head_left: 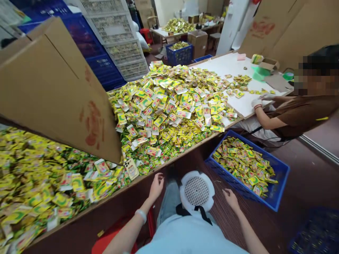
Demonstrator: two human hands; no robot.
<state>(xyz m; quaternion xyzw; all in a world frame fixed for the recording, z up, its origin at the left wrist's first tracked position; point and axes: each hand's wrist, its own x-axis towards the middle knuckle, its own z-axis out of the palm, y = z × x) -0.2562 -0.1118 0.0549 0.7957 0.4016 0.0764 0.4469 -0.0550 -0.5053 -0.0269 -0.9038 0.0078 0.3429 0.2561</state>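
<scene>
My left hand [157, 186] is just off the table's front edge, its fingers loosely bent and apart, holding nothing. Nearest to it on the table lies a phone in a pale case [131, 169], at the edge of a large heap of small yellow and green packets [161, 113]. My right hand [231, 199] hangs in the air with fingers apart and nothing in them. To its right stands a blue crate [282, 187] filled with similar packets [245, 164]. Between my hands, in front of my body, is a round white object with a perforated disc [196, 191].
A large cardboard box [58, 88] stands tilted on the table, with more packets [26, 176] left of it. At right a seated co-worker [286, 120] in white gloves handles something small. A red stool [113, 240] is at lower left; white crates [119, 35] are stacked behind.
</scene>
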